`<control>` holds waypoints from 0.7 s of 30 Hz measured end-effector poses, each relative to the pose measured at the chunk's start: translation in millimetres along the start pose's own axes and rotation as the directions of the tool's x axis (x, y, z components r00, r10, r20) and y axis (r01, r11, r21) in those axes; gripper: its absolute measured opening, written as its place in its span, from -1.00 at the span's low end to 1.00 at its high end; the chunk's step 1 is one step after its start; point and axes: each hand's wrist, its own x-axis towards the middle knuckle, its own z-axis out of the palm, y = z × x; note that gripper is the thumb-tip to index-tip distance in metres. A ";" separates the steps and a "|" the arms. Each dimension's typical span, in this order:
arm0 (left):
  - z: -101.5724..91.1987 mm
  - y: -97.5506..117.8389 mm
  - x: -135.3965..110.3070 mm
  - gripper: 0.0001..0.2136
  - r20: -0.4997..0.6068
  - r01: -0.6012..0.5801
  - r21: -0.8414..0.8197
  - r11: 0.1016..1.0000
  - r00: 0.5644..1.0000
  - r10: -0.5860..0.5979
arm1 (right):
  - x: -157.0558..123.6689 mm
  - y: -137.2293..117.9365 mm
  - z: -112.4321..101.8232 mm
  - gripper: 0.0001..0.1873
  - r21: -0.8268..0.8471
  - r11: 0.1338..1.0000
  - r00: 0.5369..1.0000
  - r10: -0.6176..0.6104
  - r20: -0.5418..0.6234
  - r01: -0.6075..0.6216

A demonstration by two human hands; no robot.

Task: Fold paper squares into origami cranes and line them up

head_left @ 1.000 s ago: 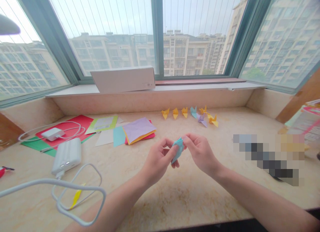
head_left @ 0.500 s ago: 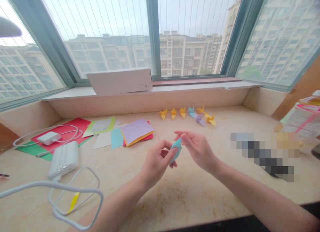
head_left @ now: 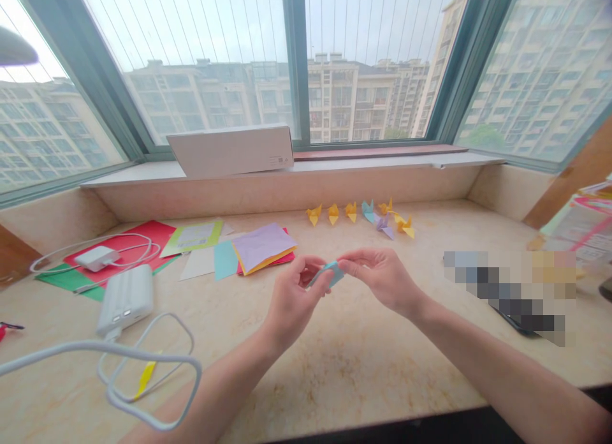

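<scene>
A small piece of folded light-blue paper (head_left: 336,273) is held just above the stone counter, in front of my chest. My left hand (head_left: 299,291) pinches its near side between thumb and fingers. At its right end, the thumb and fingertips of my right hand (head_left: 382,275) close on the paper too. Both hands partly cover it, so its full shape is hidden. Behind them stands a loose group of folded paper cranes (head_left: 333,215), yellow, light blue and lilac.
Coloured paper sheets (head_left: 265,243) lie left of my hands. Further left are a white power bank (head_left: 125,298), a charger (head_left: 97,258) and looping white cables (head_left: 157,362). A long white box (head_left: 232,152) rests on the sill. At right are a blurred-out dark object (head_left: 521,319) and a plastic container (head_left: 595,224).
The folded blue paper has tipped from nearly upright to a flatter slant and risen slightly. My right fingers, only near its top edge before, now pinch its right end.
</scene>
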 end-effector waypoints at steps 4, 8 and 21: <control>0.0 1.8 2.2 -0.65 -0.028 0.060 -0.142 0.988 0.998 -0.064 | 1.3 3.5 2.6 -0.72 0.144 0.990 0.987 0.021 -0.160 0.003; 6.1 -3.5 -0.4 -0.66 0.121 0.169 -0.150 0.974 0.981 -0.152 | -1.7 3.3 8.8 -0.72 0.160 0.987 0.978 0.038 -0.205 -0.005; 5.2 -6.1 -1.5 -0.77 -0.014 0.065 -0.176 0.982 0.998 -0.069 | -6.4 8.2 17.3 -0.48 0.280 0.948 0.987 0.130 0.092 -0.151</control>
